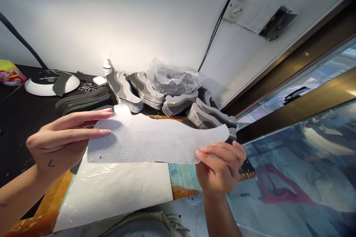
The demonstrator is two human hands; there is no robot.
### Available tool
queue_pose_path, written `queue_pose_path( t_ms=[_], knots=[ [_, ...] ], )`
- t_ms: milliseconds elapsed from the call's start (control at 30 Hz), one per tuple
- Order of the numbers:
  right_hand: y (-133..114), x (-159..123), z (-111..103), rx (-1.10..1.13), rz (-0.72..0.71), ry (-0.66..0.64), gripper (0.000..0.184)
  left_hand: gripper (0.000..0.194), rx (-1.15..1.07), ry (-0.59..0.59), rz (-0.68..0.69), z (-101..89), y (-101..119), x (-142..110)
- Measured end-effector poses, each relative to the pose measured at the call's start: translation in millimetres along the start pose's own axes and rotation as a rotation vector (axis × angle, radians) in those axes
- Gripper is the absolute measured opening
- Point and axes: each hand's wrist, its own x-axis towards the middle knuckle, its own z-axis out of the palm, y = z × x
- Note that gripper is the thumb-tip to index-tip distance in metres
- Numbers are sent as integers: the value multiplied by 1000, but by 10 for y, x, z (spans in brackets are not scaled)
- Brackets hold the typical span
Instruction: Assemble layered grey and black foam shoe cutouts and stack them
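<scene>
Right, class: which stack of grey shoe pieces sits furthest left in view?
The stack beside the small white bottle; the other stacks lie further right, by the plastic bag.

Head-worn camera looks down at hands (65, 142) (219, 168)

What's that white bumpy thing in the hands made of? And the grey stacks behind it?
The white piece looks like a matte woven mesh fabric, with a tiny bumpy weave across its surface. The grey stacked pieces look like matte fabric or synthetic leather, with thin layered edges; the picture can't settle which.
</scene>
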Motion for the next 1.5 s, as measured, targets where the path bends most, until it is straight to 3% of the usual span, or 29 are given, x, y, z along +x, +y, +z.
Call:
queue_pose_path(
  t_ms=[133, 200, 300, 367, 433, 500, 567, 733, 900, 1100, 1233, 1300, 1400, 1500],
  knots=[
    [-6, -23, -35, 7, 9, -17, 11, 24, 16, -54, -49, -35, -56, -71],
    [-32, -93, -50, -24, -4, -44, 20, 28, -27, -107, -142, -14, -82, -165],
    [-90, -290, -53, -126, -26, -242, 38, 27, -182, -191, -428, 135, -72, -359],
    [-120, -446, -52, -150, -11, -446, 54, 15, -268, -291, -703, 312, -32, -492],
    [-122, -576, -67, -103, 8, -607, 66, 16, -346, -380, -954, 515, 14, -598],
    [-70, -651, -107, -33, 36, -708, 71, 26, -444, -444, -1122, 707, 41, -645],
    [65, -664, -155, -5, 82, -763, 72, 35, -514, -466, -1190, 858, 36, -623],
    [746, -569, -106, -127, 416, -861, 63, 39, -409, -416, -1127, 970, -81, -498],
    [1263, -560, 154, -123, 578, -1008, 53, 35, -284, -428, -1089, 773, -232, -698],
    [1346, -709, 261, -143, 605, -975, 50, 33, -156, -349, -1073, 465, -358, -1027],
    [1314, -777, 341, -202, 530, -945, 52, 33, -80, -222, -1092, 467, -329, -1015],
    [1254, -760, 350, -246, 477, -926, 54, 31, -73, -216, -1061, 512, -274, -956],
    [1161, -677, 165, -273, 363, -803, 49, 25, -68, -300, -942, 568, -122, -876],
    [1194, -711, -351, -288, 305, -521, 30, 21, -29, -377, -923, 607, 107, -872]
  ],
)
